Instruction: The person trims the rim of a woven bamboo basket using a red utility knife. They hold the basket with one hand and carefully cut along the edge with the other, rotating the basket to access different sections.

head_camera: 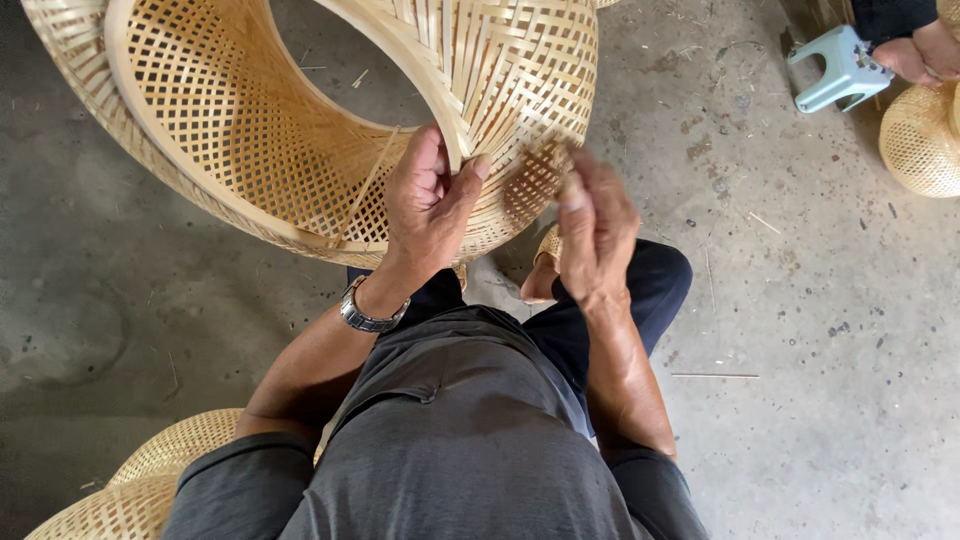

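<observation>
Large woven bamboo shade [300,130] held tilted above the concrete floor [820,350], lattice body looking complete, rim band apparently yet to be finished. Left hand [425,205] clamped on the inner rim strip, thumb pressing. Right hand [595,225] curled, fingertips pinching the weave at the outer edge.

The left hand [428,205] grips the rim of a large woven bamboo basket [300,120] held above the concrete floor [820,330], thumb on its edge. The right hand [595,225] pinches the weave just beside it. Another person's hand [925,55] rests beside a pale green tool [840,68].
</observation>
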